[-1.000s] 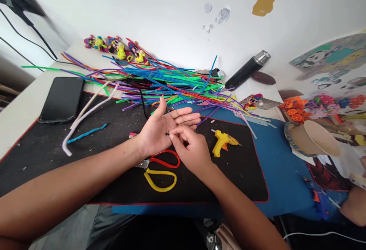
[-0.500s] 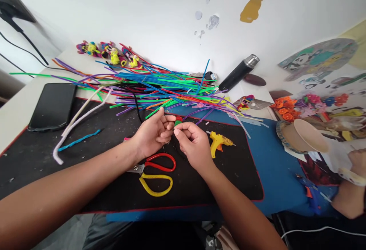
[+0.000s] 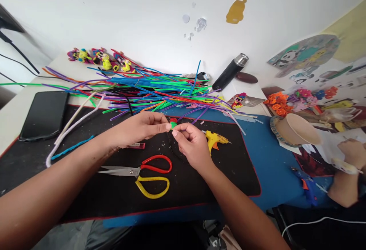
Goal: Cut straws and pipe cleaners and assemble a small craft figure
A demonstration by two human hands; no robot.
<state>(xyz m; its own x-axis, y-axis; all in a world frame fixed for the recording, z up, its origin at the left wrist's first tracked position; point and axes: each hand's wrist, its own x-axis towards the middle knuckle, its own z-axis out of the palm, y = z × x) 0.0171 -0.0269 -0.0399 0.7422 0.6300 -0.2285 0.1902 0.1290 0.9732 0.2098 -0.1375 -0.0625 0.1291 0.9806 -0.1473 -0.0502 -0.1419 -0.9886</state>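
A small red and green piece [image 3: 173, 123], apparently of twisted pipe cleaner, is pinched between my two hands above the black mat. My left hand [image 3: 145, 126] grips its left side with thumb and fingertips. From the other side, my right hand [image 3: 192, 143] holds its lower edge between thumb and forefinger. Fingers hide part of the piece. Below the hands lie scissors [image 3: 134, 172] with one red and one yellow handle, blades spread a little. A yellow glue gun [image 3: 215, 140] rests just right of my right hand.
Behind the hands spreads a heap of coloured pipe cleaners [image 3: 154, 84], with small figures [image 3: 100, 58] beyond. A phone [image 3: 44, 114] lies left, a black flask [image 3: 230, 71] leans back right. At right are a paper bowl [image 3: 303, 129], a blue glue gun [image 3: 307, 185] and another person's arm [image 3: 347, 181].
My left hand has turned over, from palm up with loose fingers to a pinch on the red and green piece. My right hand keeps its pinch. The view has shifted slightly.
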